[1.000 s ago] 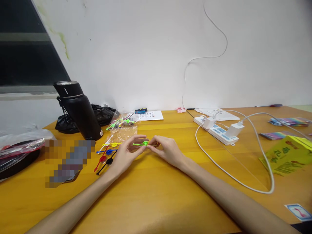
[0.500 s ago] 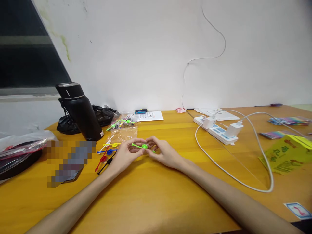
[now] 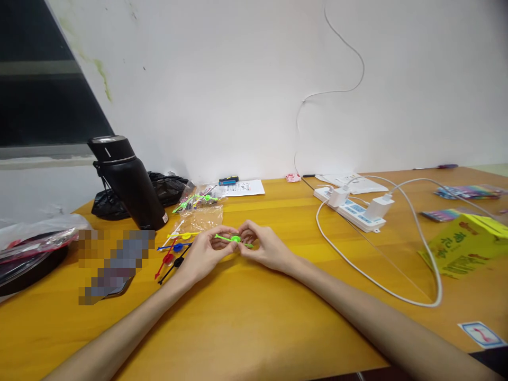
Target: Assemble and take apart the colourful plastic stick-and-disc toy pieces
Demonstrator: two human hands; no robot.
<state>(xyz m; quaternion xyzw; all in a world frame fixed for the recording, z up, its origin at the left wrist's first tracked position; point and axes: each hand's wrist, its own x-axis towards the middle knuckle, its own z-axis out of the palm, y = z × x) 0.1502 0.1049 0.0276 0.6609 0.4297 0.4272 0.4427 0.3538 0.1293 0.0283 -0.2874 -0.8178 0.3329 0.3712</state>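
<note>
Both hands meet over the middle of the table around a bright green plastic arrow spinner (image 3: pixel 235 239), which has a round hub at its centre. My left hand (image 3: pixel 206 248) pinches it from the left, and my right hand (image 3: pixel 264 246) pinches it from the right. The fingertips hide part of the hub's underside. Beside my left hand lie several like spinners: a yellow one (image 3: pixel 186 235), a blue one (image 3: pixel 177 247), a red one (image 3: pixel 168 259) and a black one (image 3: pixel 178 262). A white one is partly visible behind them.
Behind the hands is a clear plastic bag (image 3: pixel 200 218) with more spinners. A black bottle (image 3: pixel 133 185) and a blurred phone (image 3: pixel 119 264) are at left. To the right are a white power strip (image 3: pixel 357 216) with looping cables, a yellow box (image 3: pixel 462 246) and a numbered card (image 3: pixel 482 335).
The green spinner's right arm shows more fully between the fingers of my right hand. Both hands keep their grip in nearly the same place; the view has shifted slightly.
</note>
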